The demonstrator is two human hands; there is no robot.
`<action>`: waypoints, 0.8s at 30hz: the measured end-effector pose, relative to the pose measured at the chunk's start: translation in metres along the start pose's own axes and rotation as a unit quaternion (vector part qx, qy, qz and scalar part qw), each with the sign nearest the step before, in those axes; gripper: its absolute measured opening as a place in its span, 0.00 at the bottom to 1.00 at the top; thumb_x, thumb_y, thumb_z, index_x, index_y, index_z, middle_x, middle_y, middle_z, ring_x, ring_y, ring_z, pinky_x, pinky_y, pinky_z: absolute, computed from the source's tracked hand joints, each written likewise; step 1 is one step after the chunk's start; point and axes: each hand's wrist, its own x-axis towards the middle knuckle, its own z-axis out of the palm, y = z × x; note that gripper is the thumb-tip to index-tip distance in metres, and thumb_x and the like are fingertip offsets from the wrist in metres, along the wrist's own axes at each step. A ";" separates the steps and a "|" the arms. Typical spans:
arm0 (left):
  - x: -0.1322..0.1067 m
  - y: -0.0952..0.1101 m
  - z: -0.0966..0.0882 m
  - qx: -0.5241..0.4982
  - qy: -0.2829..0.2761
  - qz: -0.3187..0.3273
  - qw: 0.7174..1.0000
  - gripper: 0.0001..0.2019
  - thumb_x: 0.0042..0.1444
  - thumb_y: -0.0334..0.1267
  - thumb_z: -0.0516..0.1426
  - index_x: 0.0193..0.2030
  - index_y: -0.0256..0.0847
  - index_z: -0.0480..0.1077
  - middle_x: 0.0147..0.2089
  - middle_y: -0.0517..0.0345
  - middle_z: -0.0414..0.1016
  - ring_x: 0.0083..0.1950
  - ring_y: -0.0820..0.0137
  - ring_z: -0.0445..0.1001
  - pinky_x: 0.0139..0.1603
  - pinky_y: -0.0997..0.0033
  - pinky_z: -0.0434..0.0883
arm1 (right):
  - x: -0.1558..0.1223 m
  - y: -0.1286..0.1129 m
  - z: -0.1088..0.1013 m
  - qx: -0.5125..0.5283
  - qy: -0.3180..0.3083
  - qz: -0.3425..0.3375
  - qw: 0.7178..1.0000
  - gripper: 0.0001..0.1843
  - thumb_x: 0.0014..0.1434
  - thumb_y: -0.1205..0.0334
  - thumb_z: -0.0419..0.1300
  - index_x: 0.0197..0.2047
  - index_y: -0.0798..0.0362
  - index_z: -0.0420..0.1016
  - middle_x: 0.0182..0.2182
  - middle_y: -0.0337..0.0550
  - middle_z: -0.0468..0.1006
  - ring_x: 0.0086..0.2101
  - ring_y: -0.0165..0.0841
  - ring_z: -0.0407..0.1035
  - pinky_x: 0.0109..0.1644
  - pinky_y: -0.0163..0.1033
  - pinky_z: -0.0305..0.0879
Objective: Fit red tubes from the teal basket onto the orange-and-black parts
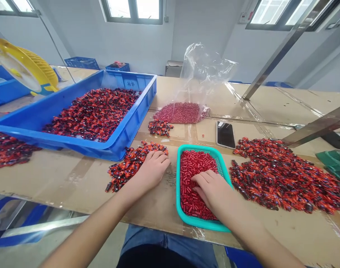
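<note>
My left hand (154, 166) rests palm down on the cardboard-covered table, fingers curled over the right end of a small heap of red-and-black parts (131, 163). My right hand (211, 189) lies inside a teal basket (183, 217) filled with short red tubes (193, 163), fingers bent and dug into them. What either hand grips is hidden under its fingers.
A big blue tray (143, 108) of red-and-black parts stands at the back left. A large heap of the same parts (284, 176) lies at the right, a small one (159, 127) further back. A clear bag of red tubes (181, 111), a phone (225, 134) and a yellow fan (25, 67) are nearby.
</note>
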 end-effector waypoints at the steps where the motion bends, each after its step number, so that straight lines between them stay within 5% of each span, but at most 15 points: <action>1: 0.000 0.000 -0.001 0.003 -0.004 -0.002 1.000 0.11 0.65 0.23 0.55 0.47 0.38 0.76 0.50 0.47 0.82 0.57 0.56 0.73 0.58 0.55 0.66 | 0.000 0.001 0.000 0.001 -0.003 -0.001 1.000 0.07 0.70 0.69 0.57 0.43 0.52 0.76 0.37 0.46 0.81 0.39 0.41 0.72 0.42 0.47 0.69; 7: -0.006 0.000 -0.011 0.024 -0.002 -0.032 0.999 0.14 0.66 0.25 0.54 0.55 0.37 0.74 0.56 0.40 0.77 0.60 0.52 0.70 0.61 0.49 0.64 | -0.004 0.004 -0.004 0.036 0.009 -0.005 0.999 0.13 0.74 0.61 0.53 0.42 0.50 0.79 0.37 0.47 0.80 0.39 0.40 0.72 0.45 0.48 0.71; 15: -0.006 0.001 -0.014 -0.012 0.020 -0.047 0.999 0.12 0.64 0.22 0.53 0.47 0.38 0.75 0.48 0.43 0.78 0.57 0.51 0.70 0.62 0.43 0.63 | 0.000 -0.004 -0.011 0.113 0.073 0.006 0.991 0.12 0.74 0.63 0.54 0.50 0.52 0.79 0.41 0.48 0.81 0.42 0.39 0.74 0.49 0.50 0.74; 24: -0.026 0.030 -0.030 -0.246 0.139 -0.044 0.958 0.10 0.66 0.24 0.55 0.47 0.40 0.74 0.50 0.49 0.72 0.54 0.62 0.74 0.55 0.61 0.75 | -0.004 -0.003 -0.026 0.193 0.170 0.044 0.965 0.08 0.71 0.63 0.59 0.51 0.50 0.77 0.40 0.45 0.84 0.40 0.37 0.80 0.44 0.42 0.78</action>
